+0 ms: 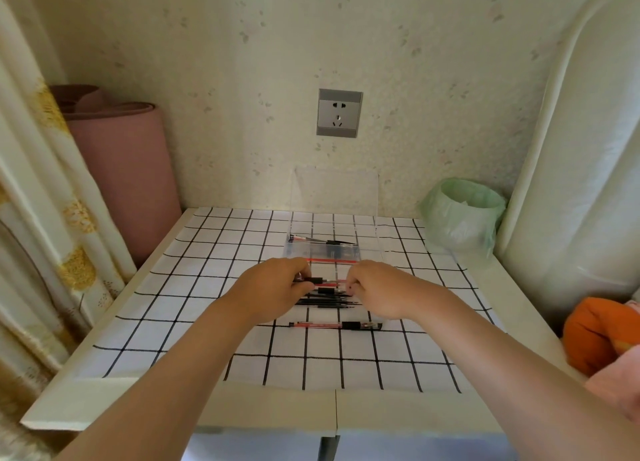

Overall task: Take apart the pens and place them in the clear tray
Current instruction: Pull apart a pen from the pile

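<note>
A black-gridded white cloth [194, 322] is covering the white table [277, 408]. Beyond the right hand [375, 294] a clear plastic tray [336, 190] is sitting.

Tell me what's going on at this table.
A person is taking pens apart at a checked table. The left hand and right hand each grip an end of one pen, over a pile of loose pens and refills. A whole pen lies by itself nearer the person. Behind the hands stands the clear tray, already holding some pen parts.
</note>
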{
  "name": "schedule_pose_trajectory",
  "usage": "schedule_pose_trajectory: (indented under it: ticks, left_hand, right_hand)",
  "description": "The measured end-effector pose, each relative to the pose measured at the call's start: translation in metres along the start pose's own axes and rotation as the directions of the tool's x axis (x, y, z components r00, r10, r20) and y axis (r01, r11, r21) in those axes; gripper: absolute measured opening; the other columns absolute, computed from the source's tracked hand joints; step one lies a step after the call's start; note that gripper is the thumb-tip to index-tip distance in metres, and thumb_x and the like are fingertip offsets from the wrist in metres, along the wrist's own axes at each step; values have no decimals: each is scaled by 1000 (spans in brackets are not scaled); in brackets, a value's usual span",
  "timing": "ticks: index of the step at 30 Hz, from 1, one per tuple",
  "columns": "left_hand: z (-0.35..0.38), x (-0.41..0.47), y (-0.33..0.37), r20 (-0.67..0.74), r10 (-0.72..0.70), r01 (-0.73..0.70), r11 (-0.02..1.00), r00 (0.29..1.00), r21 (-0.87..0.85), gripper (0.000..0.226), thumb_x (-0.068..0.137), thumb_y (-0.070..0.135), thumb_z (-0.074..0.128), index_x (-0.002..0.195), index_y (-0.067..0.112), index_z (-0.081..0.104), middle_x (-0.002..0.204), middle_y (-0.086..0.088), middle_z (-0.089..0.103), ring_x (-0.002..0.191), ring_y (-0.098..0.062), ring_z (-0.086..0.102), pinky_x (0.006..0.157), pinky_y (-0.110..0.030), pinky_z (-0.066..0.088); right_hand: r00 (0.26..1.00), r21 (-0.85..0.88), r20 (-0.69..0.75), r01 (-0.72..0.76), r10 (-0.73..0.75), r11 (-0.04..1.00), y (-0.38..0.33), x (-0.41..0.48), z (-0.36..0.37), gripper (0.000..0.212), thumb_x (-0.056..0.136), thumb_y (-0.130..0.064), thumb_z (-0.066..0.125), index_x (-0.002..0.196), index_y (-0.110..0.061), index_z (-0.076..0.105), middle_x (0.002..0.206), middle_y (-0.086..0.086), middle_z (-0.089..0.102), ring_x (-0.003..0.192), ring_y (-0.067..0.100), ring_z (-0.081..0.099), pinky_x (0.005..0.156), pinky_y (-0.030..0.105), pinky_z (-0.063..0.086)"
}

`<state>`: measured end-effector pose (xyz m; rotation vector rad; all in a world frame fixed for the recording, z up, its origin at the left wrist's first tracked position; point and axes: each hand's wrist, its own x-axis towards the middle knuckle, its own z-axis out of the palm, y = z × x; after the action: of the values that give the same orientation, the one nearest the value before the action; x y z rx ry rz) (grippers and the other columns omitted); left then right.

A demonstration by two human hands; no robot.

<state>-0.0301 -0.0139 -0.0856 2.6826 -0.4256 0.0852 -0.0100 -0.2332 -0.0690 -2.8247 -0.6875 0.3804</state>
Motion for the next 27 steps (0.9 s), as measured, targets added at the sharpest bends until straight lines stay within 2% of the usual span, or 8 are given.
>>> schedule_pose_trajectory:
  ticks: [2, 6, 9, 13, 17, 22, 25, 27]
  left_hand:
    - [0, -1, 1, 6, -2, 2, 1000, 1000, 4, 13, 93, 41, 57, 103, 34, 59, 90, 12, 62, 82, -6, 58, 74, -28, 52]
    - [3, -1, 3, 32, 8, -9, 1000, 999, 22, 8, 94, 37, 56, 102, 36, 57, 90, 11, 62, 82, -9, 58, 73, -28, 51]
    - [7, 0, 7, 54, 19, -21, 999, 998, 26, 12, 94, 35, 57, 105, 34, 61, 95, 12, 62, 86, -7, 58, 74, -23, 47]
    - [9, 2, 12, 77, 25, -28, 999, 997, 34, 17, 95, 35, 56, 109, 31, 65, 100, 10, 63, 90, -7, 58, 78, -24, 49]
    - [10, 2, 14, 86, 30, -33, 999, 996, 27, 19, 95, 34, 57, 111, 29, 66, 102, 9, 65, 91, -8, 59, 80, -26, 51]
    - [12, 3, 14, 62, 41, -43, 998, 997, 41, 19, 95, 34, 56, 110, 29, 66, 100, 9, 65, 88, -8, 59, 78, -26, 51]
    - [13, 4, 14, 47, 45, -47, 998, 998, 46, 19, 95, 35, 54, 111, 31, 64, 99, 9, 64, 86, -8, 59, 76, -28, 52]
    - [13, 4, 14, 30, 53, -55, 997, 998, 47, 17, 95, 36, 54, 111, 33, 60, 97, 10, 64, 85, -9, 59, 73, -27, 51]
  right_hand:
    - [1000, -9, 2, -24, 24, 1000, 10, -2, -2, 26, 100, -20, 45, 106, -18, 71, 113, -2, 56, 94, 16, 58, 82, 28, 46]
    - [999, -16, -12, -46, 46, 999, 23, -8, -5, 19, 93, -23, 58, 105, -29, 72, 92, -15, 58, 85, 9, 55, 76, 24, 44]
    - [998, -17, 11, -66, 67, 998, 24, -12, -4, 23, 87, -25, 66, 109, -30, 67, 89, -12, 58, 86, 10, 55, 76, 27, 47]
    - [998, 26, -2, -69, 69, 997, 28, -9, 1, 27, 82, -25, 72, 107, -31, 64, 90, -11, 64, 84, 11, 59, 70, 26, 46]
    - [998, 21, -17, -66, 67, 998, 29, -7, 0, 32, 84, -31, 71, 114, -33, 63, 97, -12, 66, 89, 11, 60, 77, 27, 50]
    - [991, 47, -137, 6, 1, 999, 18, -6, -4, 24, 91, -41, 59, 114, -36, 66, 104, -15, 67, 92, 9, 61, 83, 31, 52]
    - [994, 48, -104, 44, -39, 998, 10, -4, -1, 27, 95, -40, 55, 118, -34, 66, 110, -13, 66, 97, 9, 60, 87, 32, 50]
    - [994, 21, -86, 67, -65, 998, 6, -1, 2, 25, 97, -37, 52, 114, -31, 70, 104, -11, 67, 93, 11, 59, 85, 35, 51]
